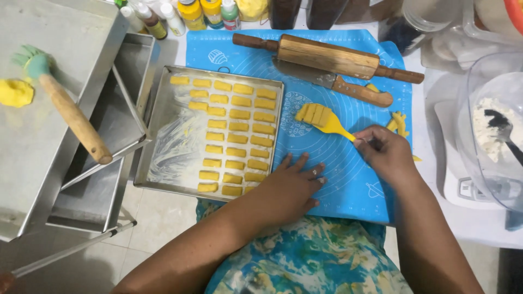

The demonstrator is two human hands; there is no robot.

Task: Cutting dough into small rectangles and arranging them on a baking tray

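Head view shows my right hand (384,152) pinching the handle of one yellow spatula (322,119) carrying four dough strips; my left hand (289,188) lies flat, fingers spread, on the blue mat (348,179). At nine o'clock, one metal tray (163,163) holds three columns of dough pieces (238,126), twenty-four in all; at twelve o'clock, one rolling pin (327,56), one knife (338,84)

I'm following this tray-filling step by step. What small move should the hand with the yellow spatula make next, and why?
Probably carry the yellow spatula leftward to the baking tray. The right hand holds its handle with several cut dough strips on the blade, lifted over the blue mat. The tray's rows of strips cover its right part, and the greased left part is bare. The left hand lies flat beside the tray.
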